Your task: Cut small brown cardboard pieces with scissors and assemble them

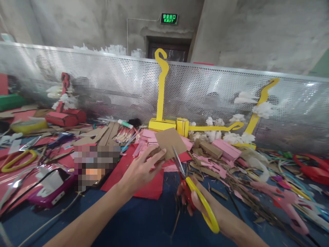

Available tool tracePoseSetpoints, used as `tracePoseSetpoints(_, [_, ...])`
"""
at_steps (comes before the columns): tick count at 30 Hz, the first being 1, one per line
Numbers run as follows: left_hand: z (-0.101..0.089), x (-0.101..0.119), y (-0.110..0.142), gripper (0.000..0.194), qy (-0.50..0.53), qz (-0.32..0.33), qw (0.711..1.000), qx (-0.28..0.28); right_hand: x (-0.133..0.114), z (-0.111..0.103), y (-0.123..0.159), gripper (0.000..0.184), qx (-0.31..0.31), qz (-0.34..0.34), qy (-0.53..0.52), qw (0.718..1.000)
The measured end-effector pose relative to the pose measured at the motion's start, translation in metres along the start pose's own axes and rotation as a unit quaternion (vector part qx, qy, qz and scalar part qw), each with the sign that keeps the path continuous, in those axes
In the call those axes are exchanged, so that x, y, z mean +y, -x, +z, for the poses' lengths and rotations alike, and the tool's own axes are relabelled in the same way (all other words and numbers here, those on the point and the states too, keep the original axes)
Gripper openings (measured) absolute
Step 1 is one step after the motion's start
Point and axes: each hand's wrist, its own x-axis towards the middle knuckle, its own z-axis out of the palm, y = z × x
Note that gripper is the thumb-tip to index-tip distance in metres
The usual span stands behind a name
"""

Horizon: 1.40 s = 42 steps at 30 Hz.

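Note:
My left hand point(142, 164) is closed on the near left edge of a flat brown cardboard piece point(171, 141), held up over the table. In my right hand point(192, 197) is a pair of scissors point(189, 192) with one yellow and one red handle. The metal blades point up and away, and their tips overlap the near edge of the cardboard. Whether they are biting into it I cannot tell. Below the cardboard lies a sheet of red paper point(151, 185), with pink paper pieces around it.
Yellow hooked cardboard shapes point(161, 92) stand or lie along a perforated metal screen point(123, 82). Cardboard scraps and a pink glue gun point(280, 195) are at right. Another pair of scissors point(20, 161), a purple device point(51, 188) and a tape roll point(29, 126) lie at left.

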Motion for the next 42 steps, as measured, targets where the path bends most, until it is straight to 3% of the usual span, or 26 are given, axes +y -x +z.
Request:
tracePoseSetpoints(7, [-0.001, 0.000, 0.000, 0.040, -0.002, 0.018, 1.000, 0.001, 0.009, -0.001, 0.002, 0.052, 0.003, -0.005, 0.001, 1.000])
tracePoseSetpoints(13, [0.001, -0.001, 0.003, 0.041, -0.021, 0.023, 0.999, -0.008, 0.031, 0.002, -0.010, 0.066, 0.044, 0.037, -0.096, 0.994])
tracePoseSetpoints(22, [-0.001, -0.002, 0.001, 0.041, -0.020, 0.022, 1.000, -0.005, -0.017, 0.015, -0.004, 0.058, 0.043, 0.028, -0.039, 0.998])
tracePoseSetpoints(42, [-0.005, -0.002, 0.001, 0.041, -0.017, 0.023, 1.000, 0.002, -0.001, 0.025, -0.007, 0.058, 0.098, 0.038, -0.045, 0.993])
